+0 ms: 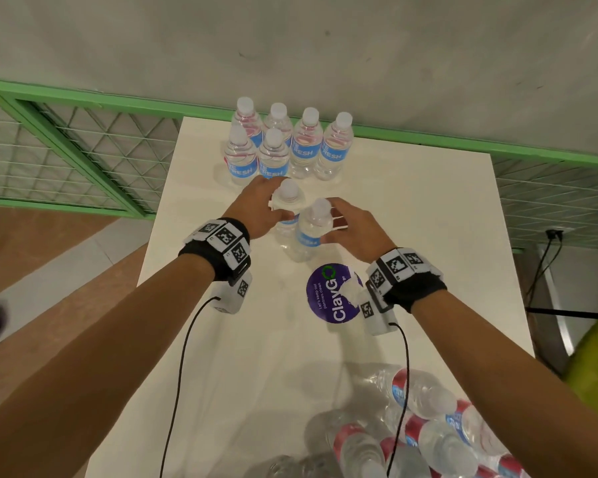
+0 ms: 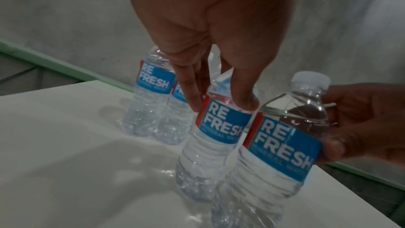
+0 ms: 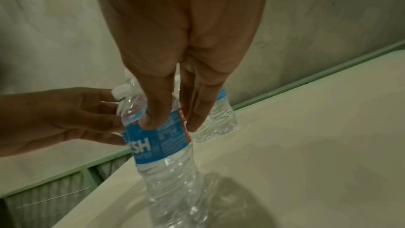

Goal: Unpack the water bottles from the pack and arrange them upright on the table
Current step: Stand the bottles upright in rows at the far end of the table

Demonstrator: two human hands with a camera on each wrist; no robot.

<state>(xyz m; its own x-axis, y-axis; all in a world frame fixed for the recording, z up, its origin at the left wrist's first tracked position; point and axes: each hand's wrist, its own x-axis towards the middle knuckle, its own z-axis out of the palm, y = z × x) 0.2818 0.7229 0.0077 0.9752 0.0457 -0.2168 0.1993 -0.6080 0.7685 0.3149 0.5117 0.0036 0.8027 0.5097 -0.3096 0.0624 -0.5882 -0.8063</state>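
Observation:
Several clear water bottles (image 1: 290,146) with blue labels stand upright in two rows at the far end of the white table (image 1: 428,219). Just in front of them, my left hand (image 1: 270,208) grips the shoulder of an upright bottle (image 1: 288,196); the left wrist view shows its fingers pinching above the label of that bottle (image 2: 219,133). My right hand (image 1: 339,222) grips a second upright bottle (image 1: 313,229) close beside it, thumb and fingers on the label (image 3: 162,145). Both bases sit at or just above the tabletop. The torn plastic pack (image 1: 428,426) with more bottles lies near me.
A round purple sticker (image 1: 328,294) is on the table between the hands and the pack. A green metal frame with wire mesh (image 1: 66,150) runs behind the table against a grey wall. Cables hang from both wrists. Bare tabletop lies to the right of the standing bottles.

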